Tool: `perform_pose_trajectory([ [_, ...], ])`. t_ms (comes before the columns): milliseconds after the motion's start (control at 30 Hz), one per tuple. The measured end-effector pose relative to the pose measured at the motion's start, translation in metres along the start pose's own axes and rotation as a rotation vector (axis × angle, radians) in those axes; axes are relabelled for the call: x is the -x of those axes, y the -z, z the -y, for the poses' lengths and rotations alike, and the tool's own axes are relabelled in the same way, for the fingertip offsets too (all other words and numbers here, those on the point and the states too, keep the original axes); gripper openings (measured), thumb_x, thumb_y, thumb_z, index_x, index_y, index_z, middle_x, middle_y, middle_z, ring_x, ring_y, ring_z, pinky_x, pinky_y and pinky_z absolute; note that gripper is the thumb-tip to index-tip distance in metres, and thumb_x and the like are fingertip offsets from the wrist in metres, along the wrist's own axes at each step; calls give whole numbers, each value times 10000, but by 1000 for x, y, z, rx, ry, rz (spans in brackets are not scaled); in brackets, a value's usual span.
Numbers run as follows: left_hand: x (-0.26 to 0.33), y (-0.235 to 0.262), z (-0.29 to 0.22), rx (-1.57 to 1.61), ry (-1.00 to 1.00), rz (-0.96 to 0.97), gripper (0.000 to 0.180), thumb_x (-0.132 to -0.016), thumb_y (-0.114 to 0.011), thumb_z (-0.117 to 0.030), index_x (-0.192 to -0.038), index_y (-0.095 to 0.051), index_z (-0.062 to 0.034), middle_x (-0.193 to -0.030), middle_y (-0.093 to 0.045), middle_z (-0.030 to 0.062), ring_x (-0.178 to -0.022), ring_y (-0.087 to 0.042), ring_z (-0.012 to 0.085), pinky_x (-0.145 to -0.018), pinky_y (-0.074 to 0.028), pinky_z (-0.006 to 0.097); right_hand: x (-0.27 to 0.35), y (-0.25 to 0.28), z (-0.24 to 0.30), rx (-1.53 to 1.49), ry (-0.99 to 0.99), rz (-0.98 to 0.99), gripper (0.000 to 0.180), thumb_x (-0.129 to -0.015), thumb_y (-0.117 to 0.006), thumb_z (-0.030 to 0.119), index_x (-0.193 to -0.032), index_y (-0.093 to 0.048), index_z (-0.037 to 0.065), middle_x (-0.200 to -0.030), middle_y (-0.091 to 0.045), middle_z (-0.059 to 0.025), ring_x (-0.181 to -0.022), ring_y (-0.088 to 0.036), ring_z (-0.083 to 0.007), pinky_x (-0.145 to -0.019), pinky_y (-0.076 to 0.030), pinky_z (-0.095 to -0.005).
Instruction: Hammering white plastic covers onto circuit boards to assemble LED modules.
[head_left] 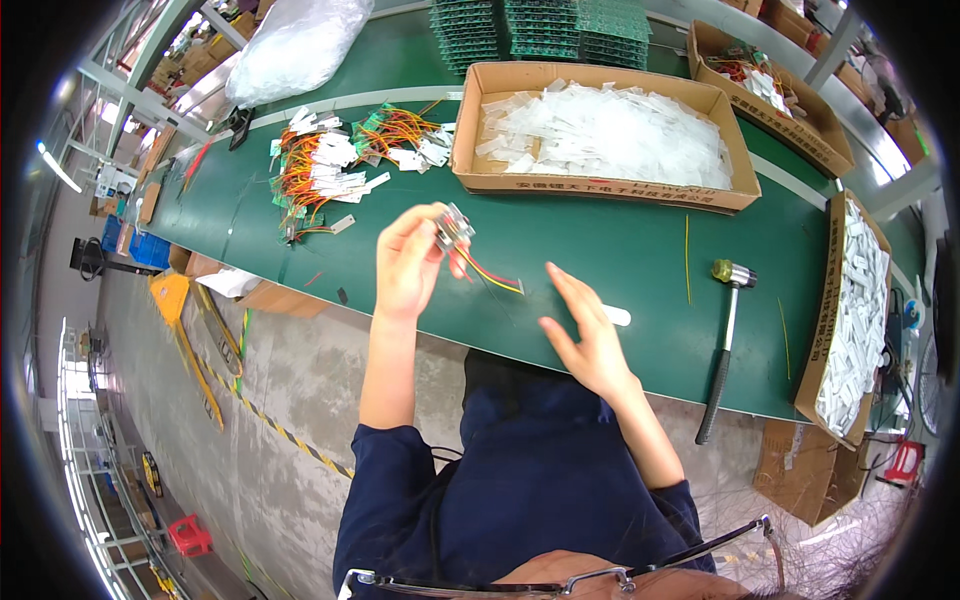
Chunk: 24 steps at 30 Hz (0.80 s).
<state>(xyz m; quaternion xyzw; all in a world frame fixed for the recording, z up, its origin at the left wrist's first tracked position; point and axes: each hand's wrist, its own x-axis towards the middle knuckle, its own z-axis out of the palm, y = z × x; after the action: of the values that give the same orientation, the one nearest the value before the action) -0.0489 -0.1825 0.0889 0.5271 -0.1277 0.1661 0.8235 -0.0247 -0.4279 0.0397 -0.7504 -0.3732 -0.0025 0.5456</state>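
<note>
The left hand (408, 265) is raised above the near edge of the bench (620, 250), its grip pinched on a small wired part (455, 230) whose red and yellow leads (492, 275) trail down toward the right; held up like that, the leads hang free of the surface. The right hand (585, 335) is released, fingers spread flat, hovering just above the bench with a small white strip (616, 316) lying right beside its fingertips.

Toward the far left of the bench lie heaps of similar wired parts with white tags (320, 165), seemingly sorted into a pile within reach. A shallow cardboard box of clear plastic sleeves (600, 135) sits at the far middle, and another long box of white pieces (850, 310) lines the right edge. A hammer (725, 340) lies near the right end, head away from the person.

The bench is covered in dark green matting. Stacks of green circuit boards (540, 25) stand at the back, a clear bag (295, 45) far left. Below is a grey concrete floor with striped tape
</note>
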Motion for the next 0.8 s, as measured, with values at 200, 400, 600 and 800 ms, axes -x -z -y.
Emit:
perform_pose_trajectory([
  [200,12,-3,12,-23,65,64,266,-1030,-473,-174,-1119,-602,41,-942,-669,165,-623,-659,227,-526,-519,303,5,3,-12,-14,-35,54,482,-888,-670,44,-1344,-515,22,-1102,-684,-123,-962,-654,-271,-855,-521,-355],
  [400,31,10,35,-104,288,-164,270,-1038,-455,-182,-1148,-596,21,-947,-688,155,-620,-684,236,-509,-485,261,32,30,-19,-673,-516,22,220,-965,-598,51,-1181,-621,13,-991,-694,-75,-788,-602,-99,-707,-497,-238],
  [600,45,2,57,-428,549,-245,239,-979,-614,-204,-966,-676,27,-710,-628,33,-509,-460,35,-455,-334,210,30,49,-26,-425,-550,-93,231,-936,-644,53,-1152,-621,-26,-975,-685,-72,-827,-619,-96,-726,-506,-225],
  [800,46,-19,61,-1622,197,-255,216,-910,-680,-231,-1015,-668,-43,-870,-653,64,-619,-603,216,-575,-471,351,28,46,-39,-328,-710,-90,196,-897,-671,28,-1076,-623,-37,-924,-708,-88,-821,-655,-92,-728,-520,-222],
])
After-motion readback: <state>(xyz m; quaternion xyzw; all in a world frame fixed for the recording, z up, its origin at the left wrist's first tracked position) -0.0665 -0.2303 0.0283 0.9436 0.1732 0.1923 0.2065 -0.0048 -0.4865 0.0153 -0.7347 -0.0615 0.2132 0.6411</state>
